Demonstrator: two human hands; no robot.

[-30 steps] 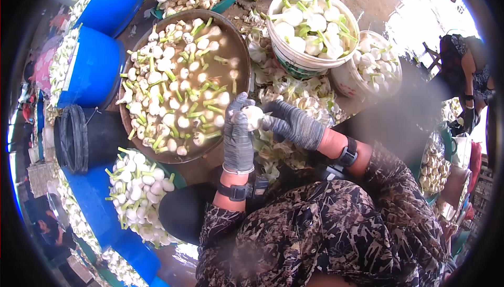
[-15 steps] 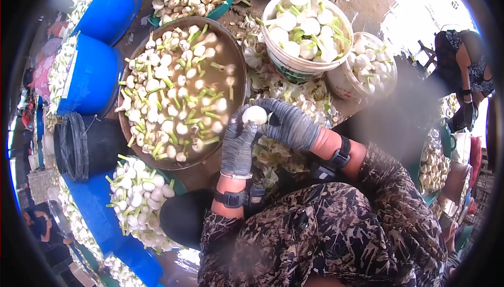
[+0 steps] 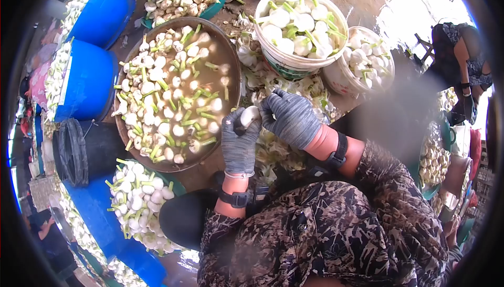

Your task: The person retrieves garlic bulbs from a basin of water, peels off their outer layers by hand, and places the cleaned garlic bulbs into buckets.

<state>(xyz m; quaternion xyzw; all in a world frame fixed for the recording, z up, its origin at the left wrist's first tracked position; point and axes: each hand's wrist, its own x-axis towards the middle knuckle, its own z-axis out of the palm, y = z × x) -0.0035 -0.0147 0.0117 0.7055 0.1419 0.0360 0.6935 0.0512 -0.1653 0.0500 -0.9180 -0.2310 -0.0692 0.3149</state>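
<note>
A white garlic bulb (image 3: pixel 250 115) is gripped in my gloved left hand (image 3: pixel 238 145), between thumb and fingers. My gloved right hand (image 3: pixel 294 119) is right beside it, its fingers curled in tightly near the bulb's right side; whatever they pinch is hidden. Beyond my left hand is a round basin (image 3: pixel 240 74) of cloudy brown water, full of garlic bulbs with short green stems. Pale garlic skins (image 3: pixel 275 153) lie heaped below and behind my hands. Ahead of my right hand stands a white bucket (image 3: pixel 291 66) filled with cleaned bulbs.
A second white bucket (image 3: pixel 336 79) of bulbs stands to the right of the first. Blue tubs (image 3: pixel 86 85) and a black bucket (image 3: pixel 94 148) line the left side. A pile of garlic (image 3: pixel 139 197) lies near my left knee. Another person (image 3: pixel 462 56) bends over at far right.
My right hand has drawn slightly up and its fingers have curled closed beside the bulb. The bulb has tilted and sits lower in my left hand. The view has shifted slightly.
</note>
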